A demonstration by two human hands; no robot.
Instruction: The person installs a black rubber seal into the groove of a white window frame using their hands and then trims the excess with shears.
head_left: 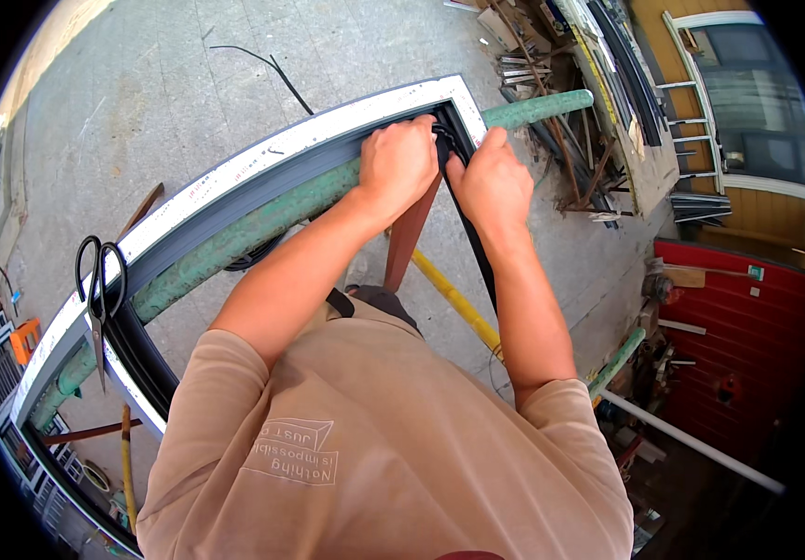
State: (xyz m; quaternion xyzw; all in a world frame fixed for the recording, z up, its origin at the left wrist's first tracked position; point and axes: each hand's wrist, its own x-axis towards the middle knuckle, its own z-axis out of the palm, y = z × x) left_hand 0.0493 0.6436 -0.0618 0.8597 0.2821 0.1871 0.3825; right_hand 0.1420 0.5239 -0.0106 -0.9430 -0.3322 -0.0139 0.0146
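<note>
A large window frame (262,149), white on its upper face and dark grey inside, lies across green pipes (244,229). At its far right corner a black rubber strip (441,140) is bunched. My left hand (400,163) is closed on this strip at the corner's inner edge, fingertips partly hidden. Just to the right, my right hand (496,182) is curled over the frame's right side, thumb against the same strip. Black-handled scissors (98,313) rest on the frame at the left, blades toward me.
A thin black strip (286,79) lies on the grey floor beyond the frame. Metal offcuts and bars (552,112) are piled at the far right, near a red panel (738,327). A yellow pipe (454,294) and a brown bar (410,233) pass beneath the frame.
</note>
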